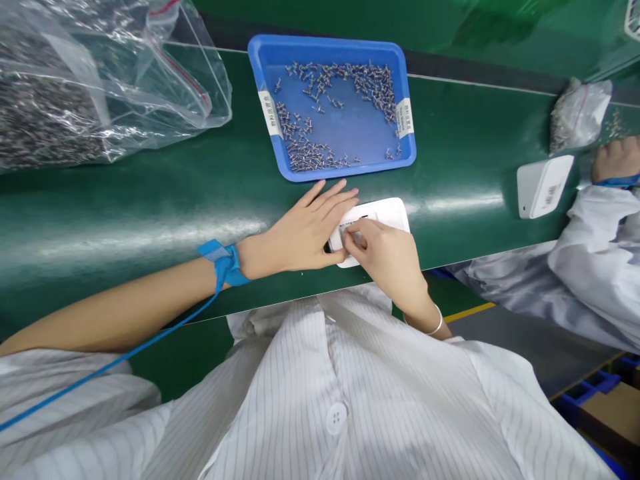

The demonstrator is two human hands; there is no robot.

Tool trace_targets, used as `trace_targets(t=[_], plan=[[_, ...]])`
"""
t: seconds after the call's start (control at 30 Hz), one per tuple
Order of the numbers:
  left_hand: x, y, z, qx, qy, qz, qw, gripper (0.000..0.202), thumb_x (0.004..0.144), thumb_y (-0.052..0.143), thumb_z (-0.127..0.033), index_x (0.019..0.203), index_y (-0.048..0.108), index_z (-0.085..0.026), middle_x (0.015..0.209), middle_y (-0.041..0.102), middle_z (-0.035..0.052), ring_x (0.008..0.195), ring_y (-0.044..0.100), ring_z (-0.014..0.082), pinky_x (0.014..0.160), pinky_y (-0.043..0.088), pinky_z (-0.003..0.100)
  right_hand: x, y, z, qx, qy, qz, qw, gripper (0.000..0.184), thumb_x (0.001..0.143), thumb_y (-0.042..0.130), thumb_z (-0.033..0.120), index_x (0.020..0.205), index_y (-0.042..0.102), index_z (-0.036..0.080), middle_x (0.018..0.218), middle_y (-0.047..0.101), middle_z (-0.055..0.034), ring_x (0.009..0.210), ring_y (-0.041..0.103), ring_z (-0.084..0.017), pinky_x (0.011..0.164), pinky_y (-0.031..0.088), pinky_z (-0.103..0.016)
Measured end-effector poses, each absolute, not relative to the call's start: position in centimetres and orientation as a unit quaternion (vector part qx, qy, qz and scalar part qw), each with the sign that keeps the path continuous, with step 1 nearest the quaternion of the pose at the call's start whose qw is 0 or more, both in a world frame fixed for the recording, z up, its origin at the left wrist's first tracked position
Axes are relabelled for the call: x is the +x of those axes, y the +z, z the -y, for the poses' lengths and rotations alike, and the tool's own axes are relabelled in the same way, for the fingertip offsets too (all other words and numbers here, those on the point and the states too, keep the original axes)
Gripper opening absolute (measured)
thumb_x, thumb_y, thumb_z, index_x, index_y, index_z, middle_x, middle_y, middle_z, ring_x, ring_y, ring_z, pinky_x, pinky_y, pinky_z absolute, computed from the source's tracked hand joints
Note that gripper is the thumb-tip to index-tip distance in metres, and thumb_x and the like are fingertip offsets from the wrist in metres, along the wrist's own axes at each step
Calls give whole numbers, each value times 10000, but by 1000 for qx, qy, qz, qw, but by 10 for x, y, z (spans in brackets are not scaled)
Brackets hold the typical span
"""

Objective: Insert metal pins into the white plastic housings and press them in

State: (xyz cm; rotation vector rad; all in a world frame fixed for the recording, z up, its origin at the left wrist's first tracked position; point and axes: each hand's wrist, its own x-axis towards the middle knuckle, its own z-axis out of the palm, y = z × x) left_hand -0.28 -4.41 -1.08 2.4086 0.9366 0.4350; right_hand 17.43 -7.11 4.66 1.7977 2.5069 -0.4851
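Note:
A white plastic device (394, 212) with rounded corners lies on the green bench near its front edge, partly hidden under both hands. My left hand (305, 230), wearing a blue wrist strap (227, 263), rests flat at the device's left side, fingers stretched out and thumb along its near edge. Over the middle of the device, my right hand (393, 260) is closed in a pinch, its fingertips down at the surface. Whatever sits between those fingertips is too small to make out. Just beyond the hands stands a blue tray (345, 175) with many small metal screws (375, 87).
A large clear zip bag (125, 113) of small metal parts lies at the far left. To the right are another white device (545, 187), a smaller bag (575, 117) and a co-worker's hand (617, 160). A blue cord (110, 367) runs from my wrist strap.

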Motion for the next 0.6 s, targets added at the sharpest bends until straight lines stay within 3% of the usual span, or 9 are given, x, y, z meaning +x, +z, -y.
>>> trace_targets(t=[0.4, 0.6], plan=[[-4, -14, 45, 887, 174, -342, 258, 733, 940, 497, -478, 1519, 280, -86, 1579, 332, 168, 1514, 196, 335, 1245, 137, 559, 169, 37, 81, 613, -104, -783, -31, 256, 977, 515, 353, 852, 669, 191, 686, 685, 5, 569, 587, -129, 497, 222, -270], [-4, -15, 45, 884, 180, -340, 264, 745, 932, 523, -471, 1514, 286, -71, 1576, 333, 178, 1513, 197, 338, 1251, 122, 555, 168, 35, 82, 607, -103, -787, -36, 321, 1020, 449, 375, 881, 672, 191, 757, 711, -9, 613, 610, -125, 505, 232, -292]])
